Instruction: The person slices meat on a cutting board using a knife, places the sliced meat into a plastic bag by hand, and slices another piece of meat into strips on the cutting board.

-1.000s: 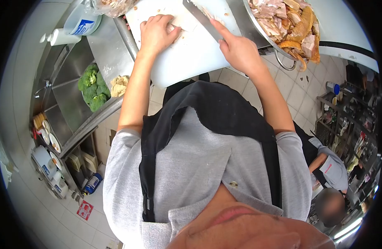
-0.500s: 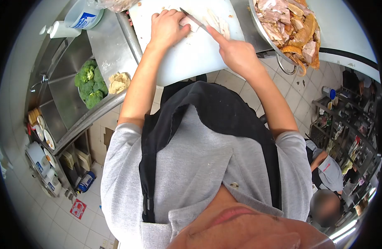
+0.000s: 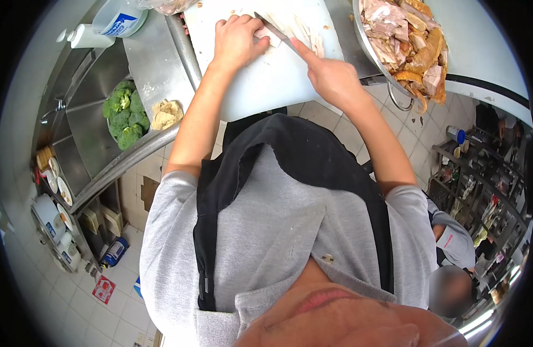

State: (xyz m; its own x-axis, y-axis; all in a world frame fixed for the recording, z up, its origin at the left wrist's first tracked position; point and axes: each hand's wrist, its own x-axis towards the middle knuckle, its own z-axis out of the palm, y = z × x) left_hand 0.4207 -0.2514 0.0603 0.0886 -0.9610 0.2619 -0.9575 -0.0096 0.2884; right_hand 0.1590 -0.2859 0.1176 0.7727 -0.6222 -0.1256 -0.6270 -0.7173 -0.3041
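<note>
My right hand is closed on a knife, its index finger stretched along the blade. The blade lies against a pale piece of meat on the white cutting board. My left hand presses that piece down from the left, fingers curled and thumb beside it. Pale cut strips lie just beyond the blade, to the right. Small crumbs are scattered on the board. Part of the meat is hidden under my left fingers.
A metal bowl heaped with cooked poultry pieces stands right of the board. Broccoli lies in the sink at left, near a crumpled beige cloth-like lump. A white tub stands behind. Another person is at lower right.
More cut strips lie spread to the right of the blade. My hands and the knife stay nearly in place. The view has shifted slightly, and the other person appears lower.
</note>
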